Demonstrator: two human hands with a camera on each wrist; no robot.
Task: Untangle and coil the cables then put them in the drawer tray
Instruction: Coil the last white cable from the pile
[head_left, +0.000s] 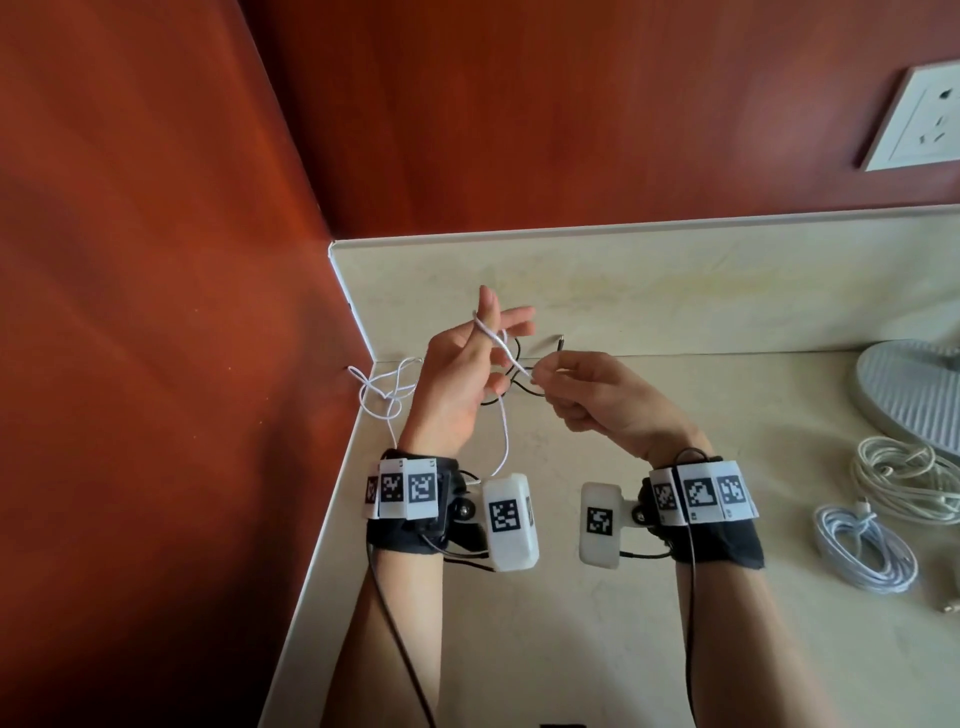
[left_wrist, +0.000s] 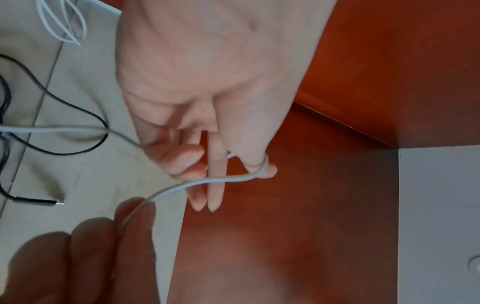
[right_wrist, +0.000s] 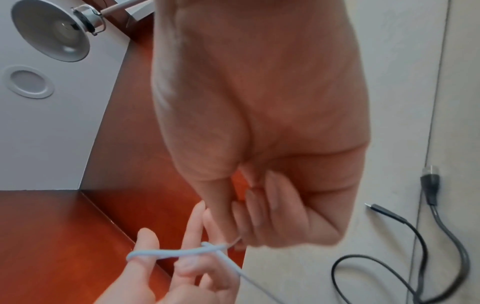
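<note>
A thin white cable is looped round one raised finger of my left hand, whose other fingers stand mostly straight. In the left wrist view the loop sits near that fingertip, and a curled finger lies against the cable. My right hand pinches the same white cable just right of the left fingers. The cable's slack hangs down between my wrists, and its far part lies in loose loops in the counter's corner. A black cable lies on the counter behind my hands. No drawer tray is in view.
Two coiled white cables lie at the right of the beige counter. A round grey base stands behind them. Red-brown walls close the corner at left and back, with a white socket on the back wall.
</note>
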